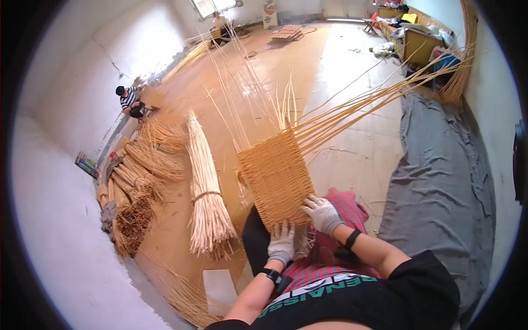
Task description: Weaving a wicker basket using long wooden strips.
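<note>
A rectangular woven wicker panel [278,179] slopes away from my lap, with long loose rods [352,113] fanning out from its far end. My left hand [281,245], in a pale glove, grips the panel's near edge, fingertips on its upper face. At the near right corner my right hand [323,213], gloved too, holds the edge with its fingers over the weave. Both thumbs and the panel's underside are hidden. Red plaid cloth [346,212] covers my lap beneath it.
Left of me lie a tied bundle of peeled rods [206,192] and a heap of brown rod bundles [135,203]. A grey cloth [434,214] stretches along the right wall. Another person [129,102] sits at the far left; a cluttered bench [418,44] stands far right.
</note>
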`<action>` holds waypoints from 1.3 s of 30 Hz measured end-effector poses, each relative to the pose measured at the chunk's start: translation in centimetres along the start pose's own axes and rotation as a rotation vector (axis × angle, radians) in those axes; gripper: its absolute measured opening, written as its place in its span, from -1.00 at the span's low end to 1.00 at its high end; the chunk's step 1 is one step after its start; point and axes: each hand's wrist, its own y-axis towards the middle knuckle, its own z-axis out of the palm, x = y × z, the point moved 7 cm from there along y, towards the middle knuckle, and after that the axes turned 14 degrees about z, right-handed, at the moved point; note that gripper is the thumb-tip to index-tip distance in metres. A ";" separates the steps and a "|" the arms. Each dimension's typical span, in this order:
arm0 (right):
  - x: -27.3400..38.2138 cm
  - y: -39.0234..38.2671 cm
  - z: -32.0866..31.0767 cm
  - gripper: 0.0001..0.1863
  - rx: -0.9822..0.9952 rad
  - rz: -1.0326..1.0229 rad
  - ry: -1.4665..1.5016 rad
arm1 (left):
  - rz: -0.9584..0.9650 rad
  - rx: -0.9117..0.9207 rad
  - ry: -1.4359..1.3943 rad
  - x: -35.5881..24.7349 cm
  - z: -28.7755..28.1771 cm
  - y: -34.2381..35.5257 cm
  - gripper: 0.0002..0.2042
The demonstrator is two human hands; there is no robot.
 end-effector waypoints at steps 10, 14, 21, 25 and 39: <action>0.1 -0.6 1.3 -0.60 -0.003 -0.054 -0.050 | -0.044 -0.009 -0.063 -0.7 -1.0 -1.6 -0.28; -0.2 -0.3 0.2 -0.69 -0.016 -0.110 0.019 | -0.027 -0.030 -0.050 -0.7 -0.9 -1.6 -0.27; -4.4 0.4 -2.6 -0.66 -0.278 0.367 0.569 | -0.046 0.097 -0.109 -1.5 -2.0 -3.5 -0.11; -8.3 0.2 -2.2 -0.57 -0.268 0.463 0.676 | 0.015 0.091 -0.090 -1.9 -1.0 -3.7 -0.13; -7.2 2.5 6.4 -0.36 0.300 0.442 1.292 | -0.426 -0.546 -1.219 9.5 4.3 -2.8 -0.56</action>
